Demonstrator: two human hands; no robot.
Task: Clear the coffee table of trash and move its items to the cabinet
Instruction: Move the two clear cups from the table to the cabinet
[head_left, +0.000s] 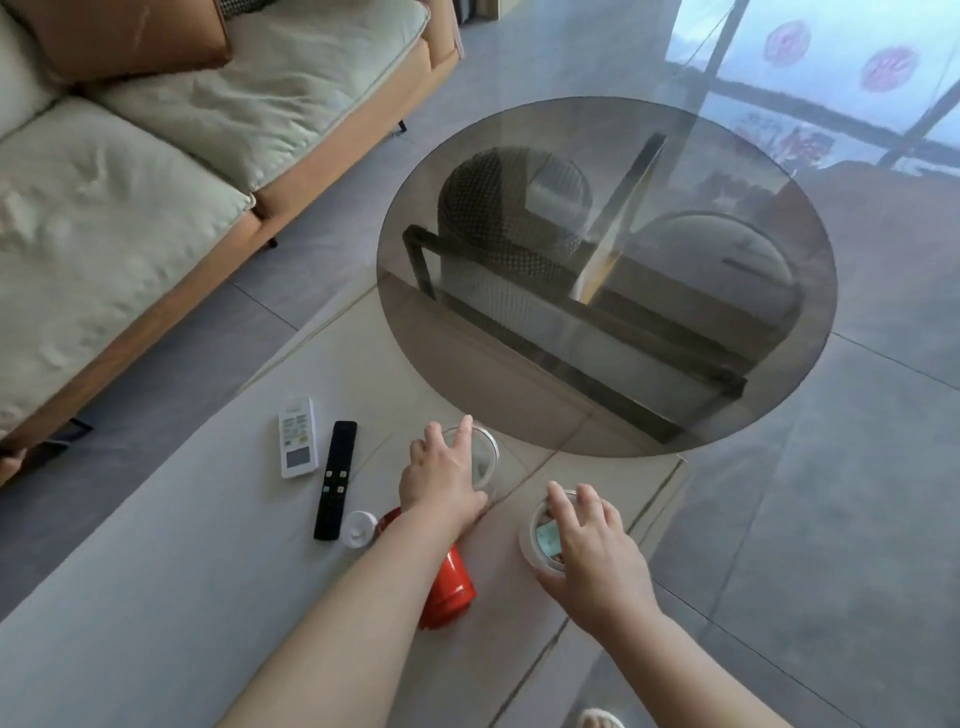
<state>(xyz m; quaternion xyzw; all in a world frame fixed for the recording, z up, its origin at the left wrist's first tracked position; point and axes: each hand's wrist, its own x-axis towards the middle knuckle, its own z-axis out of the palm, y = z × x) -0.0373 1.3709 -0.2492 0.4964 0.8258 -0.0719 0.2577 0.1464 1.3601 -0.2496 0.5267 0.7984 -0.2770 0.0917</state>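
Clear glass cups sit under both hands: the left hand (444, 478) rests spread on one cup (485, 457), the right hand (589, 540) curls over a jar (540, 540) at the worktop (156, 597) edge. Remotes (311, 457) lie at 9 o'clock; a red can (449, 587) lies between the arms.

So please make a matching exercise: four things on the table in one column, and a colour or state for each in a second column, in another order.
Things:
1. air-conditioner remote
2. TV remote
3. can
4. jar

Colour or state:
A. red, lying on its side
B. clear, under the right hand
C. white, with coloured buttons
D. black, long and thin

Pairs: 1-C, 2-D, 3-A, 4-B
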